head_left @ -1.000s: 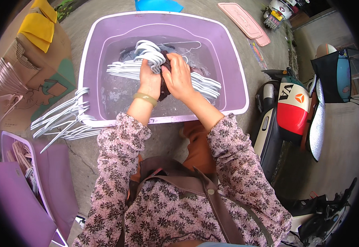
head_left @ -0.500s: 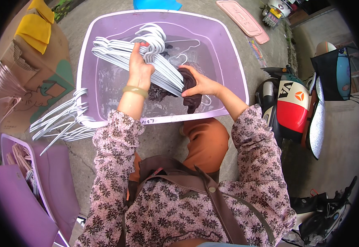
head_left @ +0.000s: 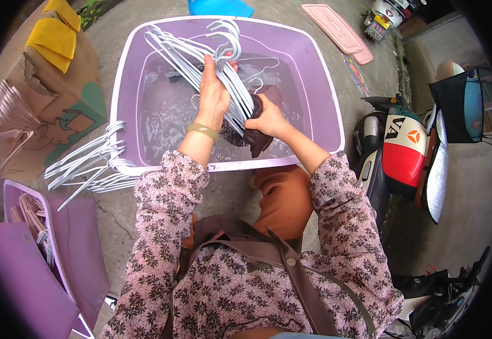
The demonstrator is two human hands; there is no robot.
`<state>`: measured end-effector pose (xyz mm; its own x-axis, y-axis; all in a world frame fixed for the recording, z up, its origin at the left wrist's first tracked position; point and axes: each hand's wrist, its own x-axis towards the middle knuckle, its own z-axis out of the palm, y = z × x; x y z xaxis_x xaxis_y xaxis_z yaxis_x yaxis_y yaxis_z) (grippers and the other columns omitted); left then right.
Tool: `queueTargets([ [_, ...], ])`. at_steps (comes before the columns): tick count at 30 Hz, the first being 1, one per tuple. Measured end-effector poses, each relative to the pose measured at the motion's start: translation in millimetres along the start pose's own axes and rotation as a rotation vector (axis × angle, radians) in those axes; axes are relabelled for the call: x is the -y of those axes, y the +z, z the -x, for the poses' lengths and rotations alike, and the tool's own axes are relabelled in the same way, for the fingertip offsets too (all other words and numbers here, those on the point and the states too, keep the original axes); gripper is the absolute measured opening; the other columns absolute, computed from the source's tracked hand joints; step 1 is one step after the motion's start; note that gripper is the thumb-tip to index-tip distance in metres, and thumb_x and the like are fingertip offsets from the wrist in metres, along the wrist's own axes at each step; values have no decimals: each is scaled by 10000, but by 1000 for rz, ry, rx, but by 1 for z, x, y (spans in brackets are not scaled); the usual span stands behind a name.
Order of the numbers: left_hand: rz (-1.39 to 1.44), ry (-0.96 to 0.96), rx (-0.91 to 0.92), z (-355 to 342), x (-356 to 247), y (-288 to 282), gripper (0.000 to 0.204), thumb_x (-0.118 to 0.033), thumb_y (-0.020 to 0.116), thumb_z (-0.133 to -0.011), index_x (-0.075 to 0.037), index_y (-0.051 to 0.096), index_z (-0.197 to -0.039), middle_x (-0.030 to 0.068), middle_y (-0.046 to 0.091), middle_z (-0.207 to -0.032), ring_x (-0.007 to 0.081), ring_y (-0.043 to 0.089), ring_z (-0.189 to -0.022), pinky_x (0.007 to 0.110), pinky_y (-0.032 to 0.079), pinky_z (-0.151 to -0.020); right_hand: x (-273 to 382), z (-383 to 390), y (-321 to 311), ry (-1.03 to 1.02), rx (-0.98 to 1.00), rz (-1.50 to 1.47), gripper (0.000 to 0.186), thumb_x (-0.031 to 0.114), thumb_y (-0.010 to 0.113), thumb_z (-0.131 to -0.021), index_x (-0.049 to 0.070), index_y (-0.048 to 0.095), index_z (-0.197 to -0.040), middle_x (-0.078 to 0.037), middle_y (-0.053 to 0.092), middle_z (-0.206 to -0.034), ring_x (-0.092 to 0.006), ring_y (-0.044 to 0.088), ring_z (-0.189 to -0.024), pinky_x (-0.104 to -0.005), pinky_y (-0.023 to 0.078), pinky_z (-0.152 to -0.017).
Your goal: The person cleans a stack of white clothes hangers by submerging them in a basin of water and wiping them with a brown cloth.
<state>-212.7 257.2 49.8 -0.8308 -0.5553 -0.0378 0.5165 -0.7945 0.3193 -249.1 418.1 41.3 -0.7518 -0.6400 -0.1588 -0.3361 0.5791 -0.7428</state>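
Note:
Over a purple washing tub (head_left: 316, 85) of murky water, my left hand (head_left: 214, 97) grips a bundle of white hangers (head_left: 239, 95) just below their hooks. The bundle slants, hooks pointing up and away from me. My right hand (head_left: 268, 120) is closed round a wet dark brown cloth (head_left: 258, 142), which is pressed against the lower right ends of the hangers. Another hanger (head_left: 268, 66) sticks partly out of the water beyond my right hand. Fingers on the far side of the bundle are hidden.
White hangers (head_left: 88, 164) hang over the tub's left rim. Further left stand a cardboard box (head_left: 82, 73) with a yellow cloth (head_left: 51, 42) and a purple bin (head_left: 73, 237) holding more hangers. At right is a red and white scooter (head_left: 404, 147); a pink lid (head_left: 336, 31) lies beyond the tub.
The hanger bundle has turned to a steeper slant and shifted slightly right with my left hand. My right hand has slid a little lower with the cloth along the hanger ends.

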Motion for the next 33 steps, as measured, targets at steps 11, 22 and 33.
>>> queueTargets([
  [11, 30, -260, -173, -24, -17, -38, 234, -161, 584, -852, 0, 508, -1004, 138, 579, -919, 264, 597, -815, 472, 506, -806, 14, 16, 3, -99, 49, 1, 724, 309, 771, -596, 3, 437, -1161, -189, 591, -1035, -266, 576, -981, -342, 434, -853],
  [22, -36, -194, -140, -20, -26, -9, 72, -70, 583, -832, -41, 517, -844, 48, 481, -647, 187, 485, -527, 367, 456, -535, 21, 41, 2, -354, -130, 248, 748, 219, 782, -621, 10, 379, -1215, -177, 510, -1108, -306, 506, -1055, -373, 400, -901],
  [33, -150, -118, 169, -6, -48, 9, 106, -112, 606, -835, -91, 512, -877, 18, 458, -679, 135, 456, -577, 301, 431, -574, -6, 35, -22, 358, 435, -1361, 422, 240, 442, -932, 100, 316, -1310, -43, 449, -1254, -172, 487, -1099, -320, 403, -928],
])
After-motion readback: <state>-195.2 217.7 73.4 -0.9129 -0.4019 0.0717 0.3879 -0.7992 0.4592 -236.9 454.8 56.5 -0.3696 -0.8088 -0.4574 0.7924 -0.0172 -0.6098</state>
